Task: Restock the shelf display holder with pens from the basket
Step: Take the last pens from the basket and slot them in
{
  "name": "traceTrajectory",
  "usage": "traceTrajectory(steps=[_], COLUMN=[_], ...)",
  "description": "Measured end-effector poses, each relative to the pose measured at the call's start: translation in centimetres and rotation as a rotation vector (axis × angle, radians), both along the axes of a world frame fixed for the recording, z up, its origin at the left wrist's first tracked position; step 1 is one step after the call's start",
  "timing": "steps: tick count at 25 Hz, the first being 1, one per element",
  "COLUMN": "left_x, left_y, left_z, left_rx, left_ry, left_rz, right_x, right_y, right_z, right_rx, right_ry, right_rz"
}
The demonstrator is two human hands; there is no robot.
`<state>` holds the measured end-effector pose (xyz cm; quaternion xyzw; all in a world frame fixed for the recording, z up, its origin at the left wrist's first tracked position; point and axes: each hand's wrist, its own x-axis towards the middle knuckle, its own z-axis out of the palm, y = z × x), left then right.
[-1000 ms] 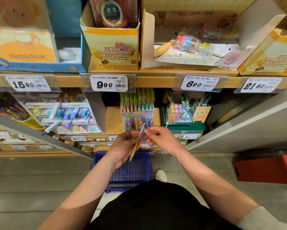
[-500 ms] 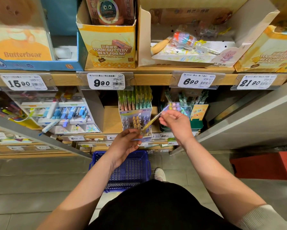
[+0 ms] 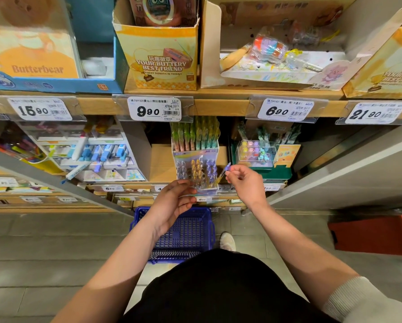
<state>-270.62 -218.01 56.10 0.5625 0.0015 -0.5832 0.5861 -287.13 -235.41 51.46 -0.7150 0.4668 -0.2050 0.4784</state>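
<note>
Head view, looking down at a store shelf (image 3: 218,106) of stationery, with two bare arms reaching toward it. The wooden shelf edge runs above the fingers of both hands and carries price tags. A blue plastic basket (image 3: 186,236) sits on the floor, below the fingers and partly hidden behind the left wrist. A clear holder (image 3: 196,169) stands on the lower shelf between the two hands, just above the left fingertips and just left of the right fingertips. Its front rows hold clear, gold and purple pen tops, with taller green and yellow pens behind.

Left hand (image 3: 172,206) is palm up, its fingers relaxed and loosely spread, holding nothing. Its fingertips lie at the holder's front base; whether they touch it cannot be told. Right hand (image 3: 246,183) pinches a pen (image 3: 223,172) near its purple top, between thumb and fingertips. The pen slants down and left from those fingers, its lower end at the holder's right front corner.
</note>
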Motion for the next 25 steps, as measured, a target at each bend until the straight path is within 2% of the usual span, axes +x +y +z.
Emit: traceTrajectory(steps=[11, 20, 25], left_x=[1.4, 1.4, 1.4], left_y=[0.6, 0.0, -1.1], left_z=[0.4, 0.2, 0.6], left_rx=[0.010, 0.022, 0.007], left_ry=[-0.027, -0.028, -0.038], left_rz=[0.017, 0.018, 0.000], right_x=[1.8, 1.9, 2.6], right_y=[0.5, 0.4, -0.7], right_z=[-2.1, -2.2, -1.5], right_rx=[-0.126, -0.065, 0.120], right_ry=[0.276, 0.369, 0.486], right_rz=[0.237, 0.252, 0.326])
